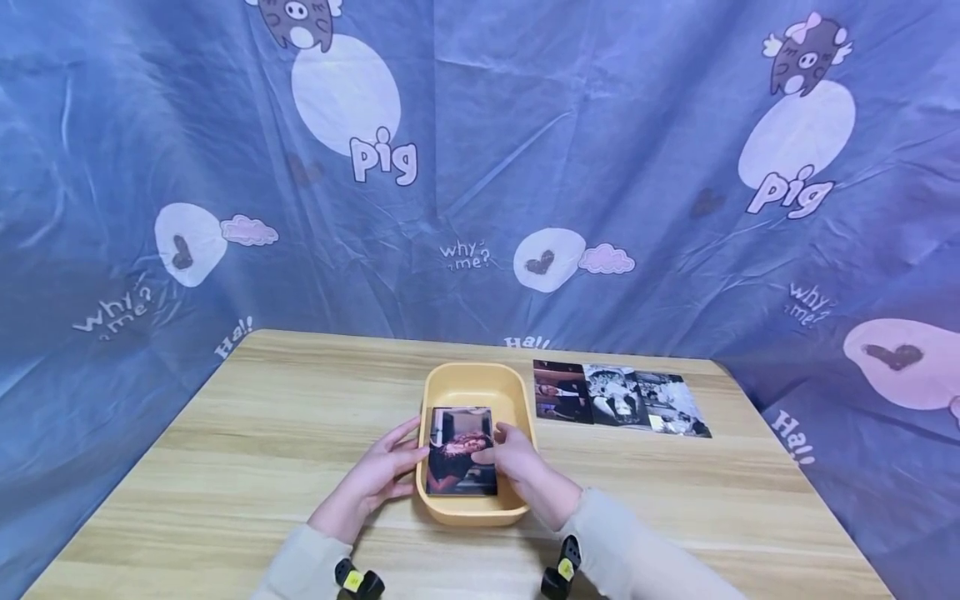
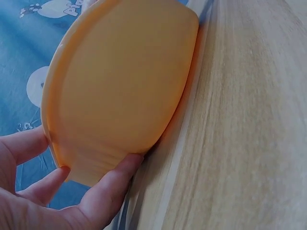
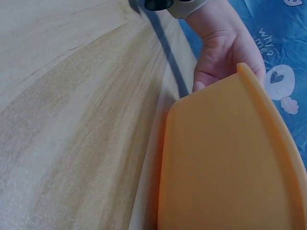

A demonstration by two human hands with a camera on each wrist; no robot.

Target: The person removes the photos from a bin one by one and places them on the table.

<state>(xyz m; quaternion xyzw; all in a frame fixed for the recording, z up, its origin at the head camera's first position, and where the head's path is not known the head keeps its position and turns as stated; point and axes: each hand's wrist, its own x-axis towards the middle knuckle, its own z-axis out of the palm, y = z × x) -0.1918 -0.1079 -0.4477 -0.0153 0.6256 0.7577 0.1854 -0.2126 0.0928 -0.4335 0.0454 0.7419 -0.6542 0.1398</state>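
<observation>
A yellow rectangular plastic tray (image 1: 472,517) stands on the wooden table. Inside it is a colour photo (image 1: 459,479), its left edge close to the tray's left wall. My left hand (image 1: 386,467) grips the tray from the left, with fingers spread between the rim and the base in the left wrist view. Reaching over the right rim, my right hand (image 1: 521,462) pinches the photo's right edge, its thumb on the picture face; the other fingers are partly hidden. In the right wrist view, the left hand shows behind the tray's end wall (image 3: 225,158).
Three photos lie side by side at the back right: a dark colour one (image 1: 562,404), a black-and-white one (image 1: 617,404) and another black-and-white one (image 1: 671,408). A blue printed curtain (image 1: 480,183) hangs around the table (image 1: 285,417).
</observation>
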